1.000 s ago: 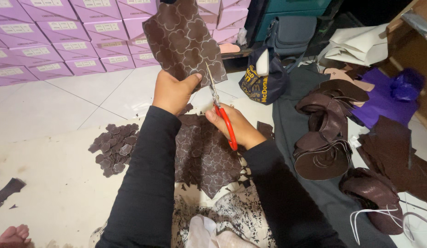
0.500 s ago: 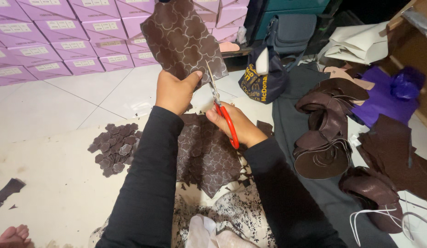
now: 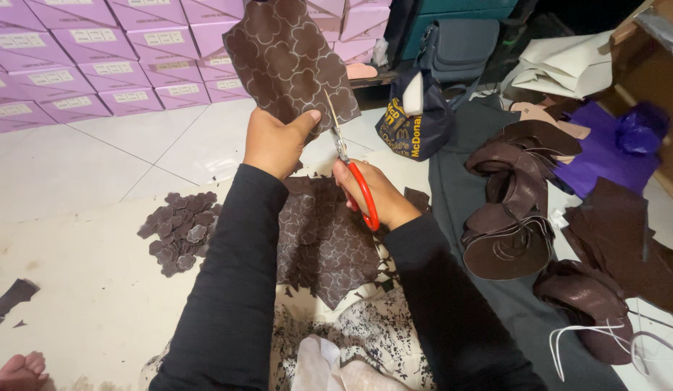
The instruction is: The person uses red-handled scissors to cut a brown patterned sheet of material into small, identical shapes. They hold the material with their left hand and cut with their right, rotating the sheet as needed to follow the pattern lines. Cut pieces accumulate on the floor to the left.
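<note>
Leather sheet above left hand, pinched; scissors in right hand.

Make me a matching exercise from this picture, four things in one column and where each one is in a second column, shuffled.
Things:
1. patterned brown sheet
2. red-handled scissors
3. pile of small cut-out shapes
4. stack of purple boxes

Places:
A. on the floor, left of the left sleeve
B. against the far side, upper left
C. held up in the left hand
D. in the right hand, blades at the sheet's lower edge

Pairs: 1-C, 2-D, 3-A, 4-B
</note>
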